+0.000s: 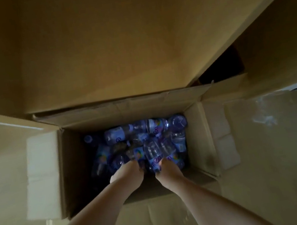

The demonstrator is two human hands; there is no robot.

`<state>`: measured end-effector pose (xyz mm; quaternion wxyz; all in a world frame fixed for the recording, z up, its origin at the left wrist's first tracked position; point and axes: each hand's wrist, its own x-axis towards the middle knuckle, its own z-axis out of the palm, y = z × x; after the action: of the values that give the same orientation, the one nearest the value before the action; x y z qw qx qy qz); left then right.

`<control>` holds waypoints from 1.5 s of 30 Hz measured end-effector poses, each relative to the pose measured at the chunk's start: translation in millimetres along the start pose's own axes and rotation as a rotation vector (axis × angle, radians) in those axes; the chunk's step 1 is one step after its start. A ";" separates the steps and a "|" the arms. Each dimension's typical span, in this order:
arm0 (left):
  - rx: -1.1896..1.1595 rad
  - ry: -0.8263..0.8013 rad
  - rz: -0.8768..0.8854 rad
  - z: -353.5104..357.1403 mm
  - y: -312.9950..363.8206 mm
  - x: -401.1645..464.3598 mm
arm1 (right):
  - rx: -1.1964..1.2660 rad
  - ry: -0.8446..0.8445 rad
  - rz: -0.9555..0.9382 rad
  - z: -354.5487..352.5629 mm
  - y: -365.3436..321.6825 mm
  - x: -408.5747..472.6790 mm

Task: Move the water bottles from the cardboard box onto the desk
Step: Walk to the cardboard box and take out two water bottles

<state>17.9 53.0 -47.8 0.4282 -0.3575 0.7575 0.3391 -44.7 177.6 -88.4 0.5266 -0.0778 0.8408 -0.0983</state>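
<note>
An open cardboard box (73,164) fills the middle of the head view, its four flaps folded outward. Several clear water bottles (123,134) with blue labels lie jumbled at its bottom. Both my arms reach down into it. My left hand (127,172) is among the bottles, fingers pointing down and hidden behind them. My right hand (167,168) sits against a clear bottle (153,153) that stands tilted in front of it; its fingers are hidden too, so I cannot tell whether either hand holds a bottle.
A wide brown surface, seemingly the desk (102,41), rises just beyond the box's far flap. A dark gap (220,67) opens at the upper right. The right flap (265,132) carries strips of clear tape. The light is dim.
</note>
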 end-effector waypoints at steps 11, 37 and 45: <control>-0.222 0.024 -0.077 99.4 -52.7 142.0 | -0.084 0.030 0.063 79.9 44.8 163.5; -1.027 0.119 -0.240 87.5 -40.7 133.3 | 0.573 -0.234 -0.088 108.2 22.5 130.5; -0.997 0.220 -0.242 79.0 -58.2 133.4 | 0.490 -0.227 -0.162 74.8 34.6 126.4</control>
<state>48.0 54.4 -210.6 0.1601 -0.6362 0.4980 0.5671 -33.1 175.2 -238.8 0.6110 -0.0259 0.7187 -0.3310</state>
